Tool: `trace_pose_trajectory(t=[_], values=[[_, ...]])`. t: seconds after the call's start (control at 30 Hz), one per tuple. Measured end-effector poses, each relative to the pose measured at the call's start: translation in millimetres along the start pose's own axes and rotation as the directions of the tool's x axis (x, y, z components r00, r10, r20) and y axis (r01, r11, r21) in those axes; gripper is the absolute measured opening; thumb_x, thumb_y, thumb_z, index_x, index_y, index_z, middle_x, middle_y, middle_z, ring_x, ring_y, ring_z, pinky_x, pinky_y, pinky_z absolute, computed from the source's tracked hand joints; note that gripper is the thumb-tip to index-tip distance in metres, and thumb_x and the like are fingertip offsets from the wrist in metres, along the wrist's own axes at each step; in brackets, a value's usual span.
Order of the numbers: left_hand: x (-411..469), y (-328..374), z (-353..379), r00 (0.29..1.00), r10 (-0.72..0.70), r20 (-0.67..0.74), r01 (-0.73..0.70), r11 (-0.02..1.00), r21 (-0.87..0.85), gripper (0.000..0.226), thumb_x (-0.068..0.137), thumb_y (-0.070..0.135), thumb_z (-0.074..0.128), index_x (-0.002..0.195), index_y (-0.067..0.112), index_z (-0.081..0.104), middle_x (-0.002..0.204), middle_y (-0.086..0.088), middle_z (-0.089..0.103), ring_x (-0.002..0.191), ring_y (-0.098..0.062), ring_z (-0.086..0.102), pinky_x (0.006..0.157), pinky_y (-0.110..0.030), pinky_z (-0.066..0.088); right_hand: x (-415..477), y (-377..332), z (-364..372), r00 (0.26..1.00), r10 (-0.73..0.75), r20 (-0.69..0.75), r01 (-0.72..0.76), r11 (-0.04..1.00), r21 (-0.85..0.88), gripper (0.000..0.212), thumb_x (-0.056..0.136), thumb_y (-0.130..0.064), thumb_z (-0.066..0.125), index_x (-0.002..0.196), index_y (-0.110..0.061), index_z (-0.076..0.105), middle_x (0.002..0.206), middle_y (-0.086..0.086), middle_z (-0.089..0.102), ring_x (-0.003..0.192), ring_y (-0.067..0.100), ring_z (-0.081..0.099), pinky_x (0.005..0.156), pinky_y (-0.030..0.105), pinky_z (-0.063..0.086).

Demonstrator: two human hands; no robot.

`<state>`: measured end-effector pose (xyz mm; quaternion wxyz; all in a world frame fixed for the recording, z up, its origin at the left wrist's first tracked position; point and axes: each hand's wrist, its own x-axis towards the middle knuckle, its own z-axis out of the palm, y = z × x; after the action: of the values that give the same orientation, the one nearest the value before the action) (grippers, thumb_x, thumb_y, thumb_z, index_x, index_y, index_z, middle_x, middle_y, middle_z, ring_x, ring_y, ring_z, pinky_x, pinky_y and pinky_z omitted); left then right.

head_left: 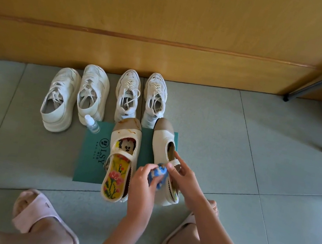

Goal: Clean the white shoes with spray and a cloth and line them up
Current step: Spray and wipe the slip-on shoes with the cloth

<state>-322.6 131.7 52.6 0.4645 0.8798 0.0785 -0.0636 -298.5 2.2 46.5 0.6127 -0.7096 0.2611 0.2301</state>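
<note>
Head view, left hand: I see the left hand (143,180) closed round a crumpled blue cloth (158,174), and the cloth touches the side of the shoe.
Right hand: the right hand (181,174) pinches the strap of the cream leather flat shoe with a rounded tan toe cap (162,141). This shoe is tilted and lies partly on the mat.
Second shoe: the matching cream flat shoe with brown stains (126,135) lies just beside it and shows a flowered embroidered insole.
Mat: a flat green rectangular mat (93,153) lies under both.
Spray: a small clear plastic spray bottle (91,124) is at the mat's far left corner. I cannot tell if it stands or lies.
Sneakers: four white lace-up sneakers with thick soles (128,95) stand in a row along the smooth yellow wooden wall (173,17).
Floor: glossy grey-green tiles (256,159).
</note>
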Motion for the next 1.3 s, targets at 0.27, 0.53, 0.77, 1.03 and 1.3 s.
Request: trace_pose_trajectory(t=[0.27, 0.53, 0.77, 1.03, 1.3], values=[[-27.9, -8.9, -1.3, 0.999, -0.023, 0.036, 0.024, 0.999, -0.027, 0.028, 0.082, 0.022, 0.069, 0.109, 0.018, 0.064, 0.101, 0.008, 0.065, 0.092, -0.007, 0.06, 0.074, -0.009, 0.047, -3.3, -6.4, 9.2, 0.998, -0.006, -0.066, 0.009, 0.999, 0.044, 0.058, 0.088, -0.038, 0.061, 0.141, -0.036, 0.039, 0.128, 0.002, 0.056, 0.108, 0.017, 0.06, 0.093, 0.036, 0.052], [-44.6, -9.6, -16.1, 0.994, -0.076, 0.083, 0.086, 0.988, -0.126, 0.023, 0.082, 0.023, 0.07, 0.103, 0.022, 0.063, 0.098, 0.008, 0.065, 0.089, -0.012, 0.063, 0.073, -0.02, 0.055, -4.2, -10.3, 17.3, 0.993, -0.021, -0.118, 0.022, 1.0, 0.005, 0.06, 0.086, -0.04, 0.064, 0.141, -0.033, 0.04, 0.119, -0.001, 0.059, 0.102, 0.013, 0.06, 0.075, 0.018, 0.052], [-34.5, 0.1, -47.2, 0.998, -0.044, -0.052, 0.029, 0.968, -0.248, 0.024, 0.082, 0.017, 0.071, 0.103, 0.024, 0.063, 0.098, 0.011, 0.065, 0.089, -0.005, 0.063, 0.073, -0.017, 0.053, -1.5, -8.5, 32.4, 0.961, -0.086, -0.264, 0.024, 0.973, -0.228, 0.069, 0.081, -0.05, 0.065, 0.143, -0.032, 0.038, 0.122, 0.002, 0.059, 0.107, 0.017, 0.058, 0.079, 0.025, 0.046], [11.0, -12.9, -82.6, 0.98, -0.098, -0.171, 0.05, 0.962, -0.267, 0.022, 0.081, 0.016, 0.071, 0.102, 0.02, 0.064, 0.099, 0.003, 0.067, 0.091, -0.015, 0.065, 0.081, -0.037, 0.054, -8.6, -13.7, 61.2, 0.89, -0.186, -0.416, -0.066, 0.851, -0.52, 0.066, 0.084, -0.06, 0.054, 0.141, -0.032, 0.037, 0.115, 0.001, 0.052, 0.106, 0.019, 0.052, 0.08, 0.034, 0.05], [28.2, -26.4, -103.0, 0.966, -0.121, -0.231, 0.074, 0.977, -0.2, 0.023, 0.083, 0.018, 0.069, 0.105, 0.015, 0.064, 0.1, 0.0, 0.066, 0.092, -0.016, 0.062, 0.079, -0.035, 0.053, -5.0, -18.1, 70.2, 0.894, -0.184, -0.408, -0.119, 0.781, -0.613, 0.067, 0.084, -0.06, 0.054, 0.14, -0.027, 0.037, 0.119, 0.004, 0.05, 0.112, 0.023, 0.046, 0.081, 0.037, 0.05]])
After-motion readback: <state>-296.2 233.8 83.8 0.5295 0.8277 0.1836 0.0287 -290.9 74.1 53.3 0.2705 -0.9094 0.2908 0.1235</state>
